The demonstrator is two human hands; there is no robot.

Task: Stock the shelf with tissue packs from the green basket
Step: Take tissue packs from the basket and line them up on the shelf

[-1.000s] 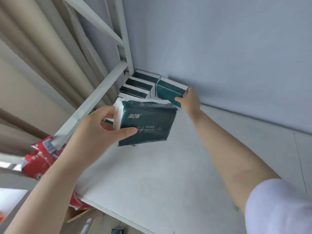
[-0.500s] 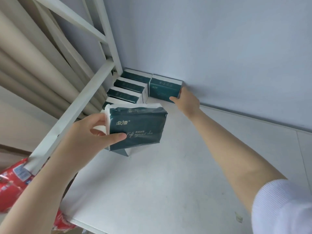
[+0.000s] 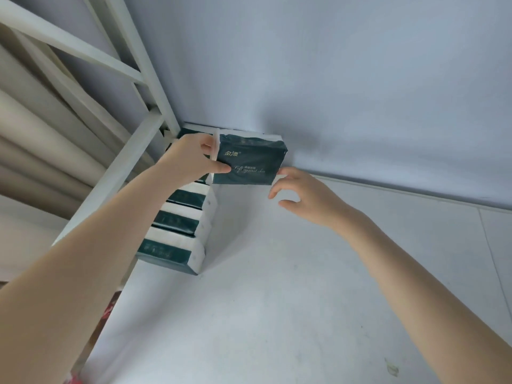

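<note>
- Tissue pack (image 3: 249, 162), dark green with white ends: half a second ago it was held near the front of the row. Now it is at the back corner of the shelf (image 3: 277, 314), upright, printed face to the camera, just in front of the wall (image 3: 332, 79).
- Right hand (image 3: 307, 195): earlier laid on a pack standing against the wall, now drawn off it and lower, beside the held pack.
- Hidden: that wall-side pack is almost wholly covered by the held one. Whether the held pack's lower edge touches the shelf cannot be told.
- Row of tissue packs (image 3: 177, 220): standing along the shelf's left edge, its far end covered by the left forearm.
- Left hand (image 3: 191, 159): grip clamped on the pack's left end, thumb on the printed face, fingers out of sight behind.
- Right hand, grip: fingers apart and relaxed, holding nothing. The forefinger tip is at the pack's lower right corner; contact is uncertain.
- Red packaging (image 3: 108, 309): below the shelf edge, mostly cut off by the left arm.
</note>
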